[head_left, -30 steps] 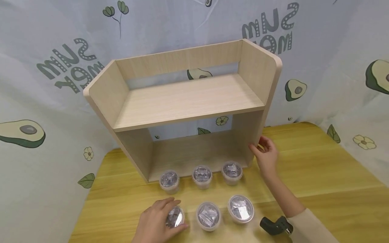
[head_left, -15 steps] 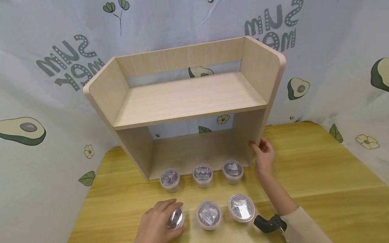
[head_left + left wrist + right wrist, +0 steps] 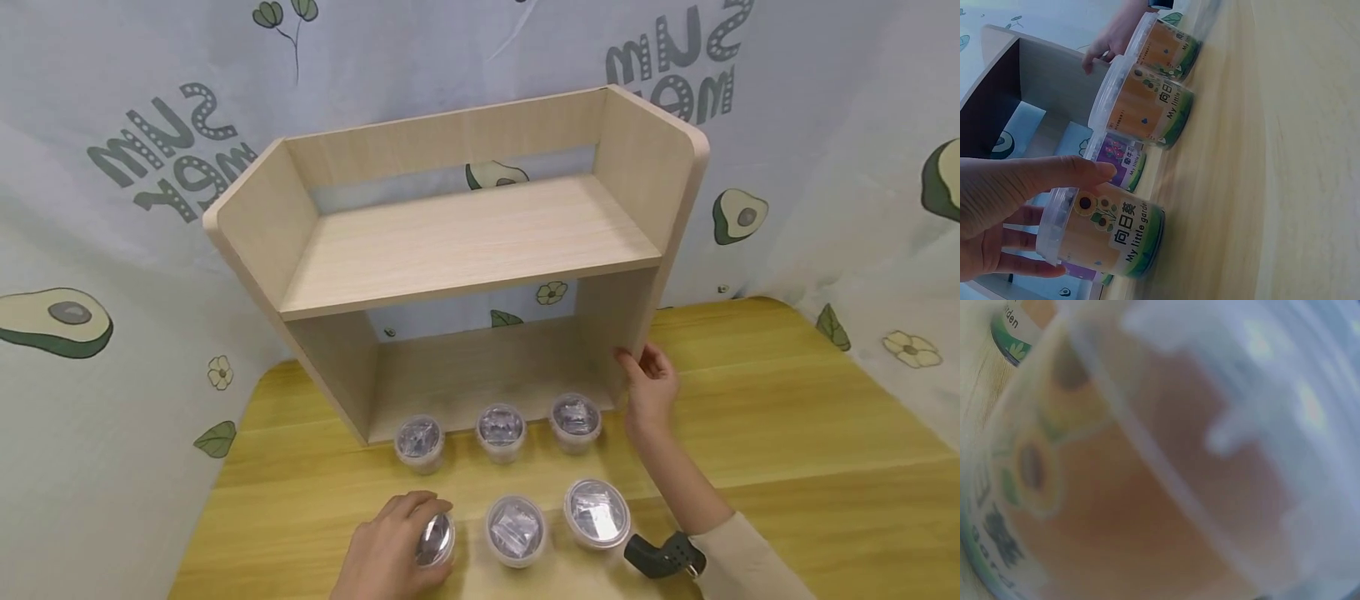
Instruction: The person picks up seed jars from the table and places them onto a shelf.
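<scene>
Lining up a cup (image 3: 438, 542), I reckon: left hand (image 3: 388, 546) grips it, right hand (image 3: 651, 392) pinches the shelf (image 3: 472, 246); next likely needs steadiness.

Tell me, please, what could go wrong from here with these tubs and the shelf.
The right hand grips the wooden shelf by its side; a pull forward might nudge the back row, such as the back middle tub. The dark wrist device sits right by the front right tub and could knock it. The left hand holds the front left tub near its lid, which might come loose if lifted.
</scene>
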`<action>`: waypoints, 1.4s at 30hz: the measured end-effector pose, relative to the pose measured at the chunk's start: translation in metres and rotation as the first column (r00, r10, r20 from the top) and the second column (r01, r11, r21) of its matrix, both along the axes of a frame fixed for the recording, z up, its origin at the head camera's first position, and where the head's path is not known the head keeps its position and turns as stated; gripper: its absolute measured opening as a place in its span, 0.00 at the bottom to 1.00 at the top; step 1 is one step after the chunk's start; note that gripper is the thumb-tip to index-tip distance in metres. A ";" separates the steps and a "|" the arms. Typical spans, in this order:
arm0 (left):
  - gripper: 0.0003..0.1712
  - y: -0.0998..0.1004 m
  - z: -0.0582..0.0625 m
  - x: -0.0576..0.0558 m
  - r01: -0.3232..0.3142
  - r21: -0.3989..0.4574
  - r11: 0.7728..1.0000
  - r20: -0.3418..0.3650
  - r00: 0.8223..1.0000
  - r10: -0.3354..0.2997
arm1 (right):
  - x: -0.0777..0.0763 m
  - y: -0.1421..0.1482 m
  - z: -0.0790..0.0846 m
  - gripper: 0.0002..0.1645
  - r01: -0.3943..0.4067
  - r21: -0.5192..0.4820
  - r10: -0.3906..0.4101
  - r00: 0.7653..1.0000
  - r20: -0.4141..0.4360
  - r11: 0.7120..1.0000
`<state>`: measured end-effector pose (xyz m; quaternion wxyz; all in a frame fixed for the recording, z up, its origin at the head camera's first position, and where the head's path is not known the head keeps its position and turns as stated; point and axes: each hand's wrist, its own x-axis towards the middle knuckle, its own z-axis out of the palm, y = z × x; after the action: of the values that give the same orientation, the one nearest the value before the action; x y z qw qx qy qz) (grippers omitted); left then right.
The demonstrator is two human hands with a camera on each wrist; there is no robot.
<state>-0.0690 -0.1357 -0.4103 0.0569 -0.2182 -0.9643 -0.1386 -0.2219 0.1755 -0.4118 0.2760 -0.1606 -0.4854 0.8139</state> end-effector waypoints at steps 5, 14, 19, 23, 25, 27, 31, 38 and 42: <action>0.28 0.001 0.001 -0.002 0.008 0.017 1.000 -0.040 0.999 -0.008 | -0.001 -0.001 0.000 0.17 0.018 0.005 -0.018 1.000 0.013 1.000; 0.27 -0.001 0.003 -0.002 0.009 0.019 1.000 -0.020 1.000 -0.009 | 0.000 -0.003 -0.001 0.14 0.044 -0.046 -0.043 0.999 0.033 0.998; 0.29 -0.002 0.006 -0.004 0.028 -0.005 1.000 -0.001 1.000 -0.028 | 0.000 -0.001 -0.002 0.13 0.036 -0.074 -0.034 0.999 0.019 0.997; 0.27 0.000 0.009 -0.007 0.019 -0.009 1.000 -0.036 0.999 -0.020 | 0.000 0.001 -0.003 0.13 0.029 -0.079 -0.027 0.999 0.026 0.996; 0.26 0.001 0.013 -0.008 0.009 -0.008 1.000 -0.045 0.999 -0.009 | 0.000 0.001 -0.003 0.13 0.024 -0.074 -0.021 0.999 0.035 0.997; 0.26 0.001 0.018 -0.011 0.004 -0.006 1.000 -0.048 0.999 -0.004 | 0.000 0.000 -0.003 0.12 0.016 -0.068 -0.013 0.999 0.042 0.998; 0.29 0.002 0.031 -0.017 0.023 -0.015 1.000 -0.054 0.998 -0.024 | 0.000 0.000 -0.003 0.11 0.012 -0.062 -0.010 0.999 0.039 0.998; 0.32 0.003 0.045 -0.027 0.053 -0.047 0.997 0.000 0.999 -0.053 | 0.000 0.000 -0.002 0.12 0.017 -0.067 -0.014 0.999 0.033 0.998; 0.33 0.004 0.048 -0.031 0.040 -0.053 0.998 0.023 0.999 -0.039 | 0.000 -0.001 -0.003 0.12 0.024 -0.050 -0.023 1.000 0.019 0.998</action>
<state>-0.0999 -0.1322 -0.3626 0.0378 -0.2373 -0.9637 -0.1161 -0.2221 0.1744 -0.4144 0.2769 -0.1808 -0.4653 0.8210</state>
